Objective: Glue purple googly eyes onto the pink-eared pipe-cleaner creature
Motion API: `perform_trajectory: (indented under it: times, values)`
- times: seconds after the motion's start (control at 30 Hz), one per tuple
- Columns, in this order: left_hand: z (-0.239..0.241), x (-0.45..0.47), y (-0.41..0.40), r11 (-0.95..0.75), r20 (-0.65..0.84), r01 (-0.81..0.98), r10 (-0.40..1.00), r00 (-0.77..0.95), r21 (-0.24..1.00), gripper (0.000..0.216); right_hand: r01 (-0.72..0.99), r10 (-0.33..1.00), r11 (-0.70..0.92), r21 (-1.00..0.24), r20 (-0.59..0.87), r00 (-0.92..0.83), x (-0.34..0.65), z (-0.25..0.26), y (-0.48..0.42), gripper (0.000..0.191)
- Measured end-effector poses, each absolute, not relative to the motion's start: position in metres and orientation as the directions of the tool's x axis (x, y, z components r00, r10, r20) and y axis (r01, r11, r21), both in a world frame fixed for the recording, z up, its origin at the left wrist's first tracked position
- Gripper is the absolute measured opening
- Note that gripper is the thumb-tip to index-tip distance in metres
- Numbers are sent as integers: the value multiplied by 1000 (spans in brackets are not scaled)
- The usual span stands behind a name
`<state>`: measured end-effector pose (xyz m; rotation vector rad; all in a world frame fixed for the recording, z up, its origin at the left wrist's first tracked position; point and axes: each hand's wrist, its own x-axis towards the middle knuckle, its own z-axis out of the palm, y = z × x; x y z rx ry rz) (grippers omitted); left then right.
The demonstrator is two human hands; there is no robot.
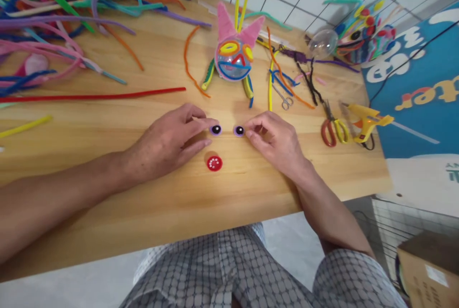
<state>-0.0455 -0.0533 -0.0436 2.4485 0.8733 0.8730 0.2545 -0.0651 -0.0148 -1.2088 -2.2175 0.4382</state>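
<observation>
Two small purple-rimmed googly eyes lie side by side on the wooden table (107, 212). My left hand (172, 143) rests palm down, its fingertips pinched at the left eye (215, 129). My right hand (276, 138) has its fingers curled, the tips touching the right eye (239, 130). A red round piece with white dots (214, 163) lies just below the eyes, between my hands. Behind them stands a clear ball figure (234, 57) with pink pipe-cleaner ears, a yellow loop and a coloured face.
A heap of coloured pipe cleaners (53, 16) fills the far left, with a long red one (93, 96) lying across. To the right lie small scissors (285, 100), red-handled scissors (332, 128), a yellow glue gun (366, 121) and another pipe-cleaner figure (362, 35).
</observation>
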Motion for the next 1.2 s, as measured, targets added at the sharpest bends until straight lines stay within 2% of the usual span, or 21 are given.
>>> perform_trajectory:
  times: [0.13, 0.33, 0.47, 0.83, 1.03, 1.2]
  values:
    - [-50, -49, -53, -739, 403, 464, 663, 631, 489, 36, 659, 801, 598, -457, 379, -464, 256, -9, -67, 13]
    - [-49, -50, -52, -798, 382, 501, 601, 702, 334, 33, 667, 773, 631, -397, 392, -499, 264, -6, -75, 25]
    - [-46, -49, -51, -789, 314, 519, 609, 728, 327, 34, 663, 752, 653, -365, 418, -510, 271, -17, -82, 35]
    - [-44, -50, -51, -813, 300, 507, 579, 758, 286, 34, 610, 704, 710, -353, 391, -592, 266, -34, -82, 45]
    - [-45, -49, -51, -800, 295, 508, 593, 749, 317, 35, 644, 698, 712, -279, 383, -606, 262, -34, -82, 37]
    - [-46, -49, -51, -811, 306, 504, 580, 755, 296, 34, 673, 700, 705, -225, 374, -608, 259, -34, -82, 33]
